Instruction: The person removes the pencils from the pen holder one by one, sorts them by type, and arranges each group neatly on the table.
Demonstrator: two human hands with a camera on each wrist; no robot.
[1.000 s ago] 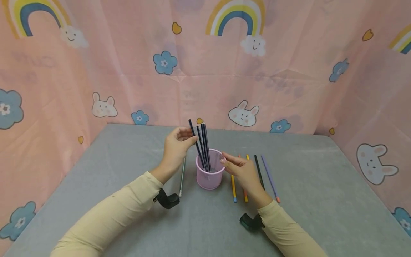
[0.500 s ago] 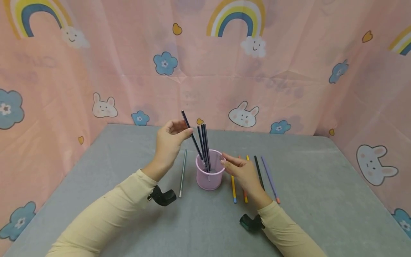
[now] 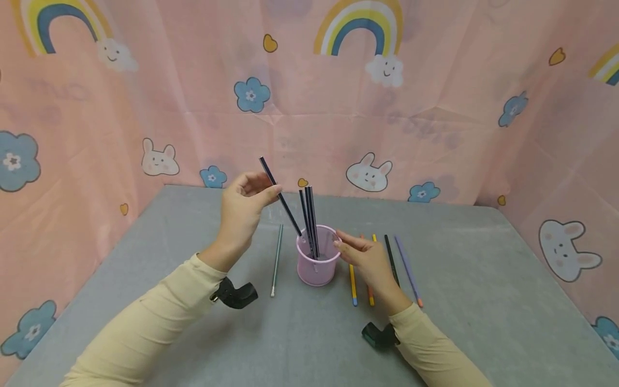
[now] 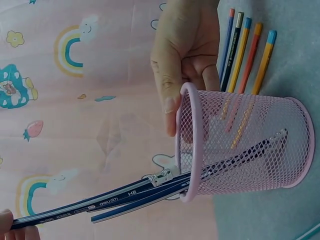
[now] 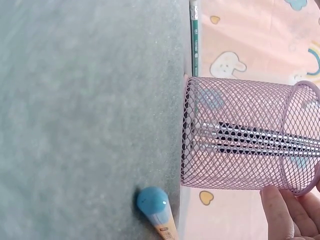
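My left hand (image 3: 244, 212) pinches a dark blue pencil (image 3: 288, 211) near its upper end. The pencil leans, its metal-banded lower end level with the rim of a pink mesh pencil cup (image 3: 314, 274). Several similar dark blue pencils (image 3: 314, 220) stand inside the cup; the left wrist view shows "HB" on one pencil. On the cup's right side, my right hand (image 3: 371, 263) pinches the rim between thumb and fingers. From the right wrist, the cup's mesh wall (image 5: 235, 170) shows the lower ends of the pencils inside.
A green pencil (image 3: 276, 263) lies left of the cup on the grey table (image 3: 309, 344). To the right lie a yellow pencil (image 3: 353, 285) with a blue end, an orange one, a black pencil (image 3: 390, 255) and a purple pencil (image 3: 407, 266). A pink printed curtain (image 3: 300, 134) hangs behind.
My left hand has moved up and to the left, drawing the dark blue pencil from inside the cup to its rim. The right hand and cup have stayed in place.
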